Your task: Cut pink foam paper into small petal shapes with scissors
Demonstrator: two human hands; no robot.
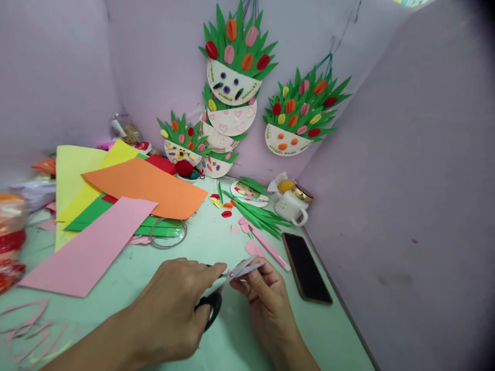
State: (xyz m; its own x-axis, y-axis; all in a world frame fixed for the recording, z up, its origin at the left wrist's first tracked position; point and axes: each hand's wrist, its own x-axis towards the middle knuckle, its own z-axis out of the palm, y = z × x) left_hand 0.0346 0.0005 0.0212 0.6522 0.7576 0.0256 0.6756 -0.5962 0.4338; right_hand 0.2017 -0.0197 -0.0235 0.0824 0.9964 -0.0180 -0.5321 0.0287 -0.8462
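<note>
My left hand (170, 304) is closed around the black handles of a pair of scissors (212, 306). The blades are parted a little and point right, toward my right hand (273, 301). That hand is pinched, thumb against fingers, right at the blade tips; what it holds is hidden behind the fingers and blades. Just beyond it lie pink paper ovals (253, 248) and a pink pen (270, 250). A long pink paper strip (91, 250) rests on the table left of my hands.
Coloured sheets, an orange one (150, 185) on top, are piled at left near a tape roll (168, 233). Green paper leaves (263, 219), a white mug (291, 206) and a phone (307, 268) are at right. Paper-plate flower baskets (234, 82) hang on the wall. Pink scraps (29, 327) lie front left.
</note>
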